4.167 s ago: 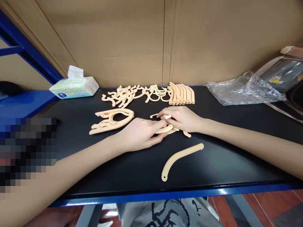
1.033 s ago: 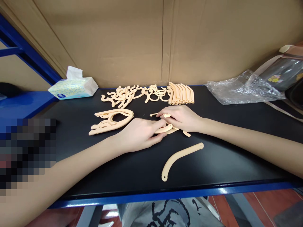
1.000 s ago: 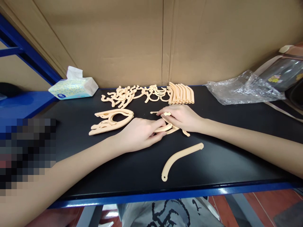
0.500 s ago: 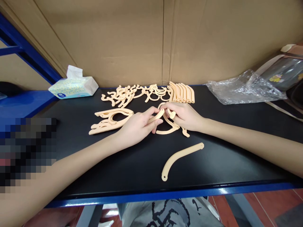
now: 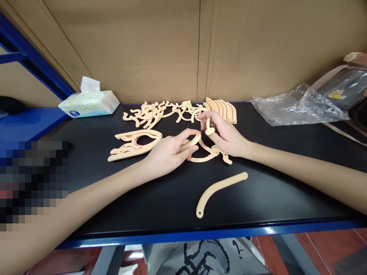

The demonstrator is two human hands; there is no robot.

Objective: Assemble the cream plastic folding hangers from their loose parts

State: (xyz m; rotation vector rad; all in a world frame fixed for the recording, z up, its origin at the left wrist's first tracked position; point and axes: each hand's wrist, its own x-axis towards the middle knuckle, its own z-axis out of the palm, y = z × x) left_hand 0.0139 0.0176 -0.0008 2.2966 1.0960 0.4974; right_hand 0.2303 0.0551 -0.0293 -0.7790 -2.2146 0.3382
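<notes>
My left hand [image 5: 166, 152] pinches a beige plastic curved hanger arm [image 5: 191, 143] between thumb and fingers, its holed end pointing right. Close beside it, my right hand [image 5: 229, 135] is closed on a smaller curved beige piece with a flat round end [image 5: 210, 131], which looks like a hanger hook. The hands are slightly apart. Below and behind them lie joined hanger parts [image 5: 205, 157], partly hidden by the fingers. A single loose hanger arm [image 5: 213, 188] rests nearer the table's front edge. Folded hangers [image 5: 153, 134] lie left of my left hand.
A pile of loose hooks [image 5: 150, 114] and a row of hanger arms [image 5: 221, 109] lie along the cardboard wall [image 5: 137, 49]. A tissue pack [image 5: 90, 105] stands at back left. Clear plastic wrapping [image 5: 286, 109] and a bag [image 5: 341, 89] are at back right.
My right hand has lifted slightly and moved a little away from my left, with the small hook piece still in it. My left hand has barely moved.
</notes>
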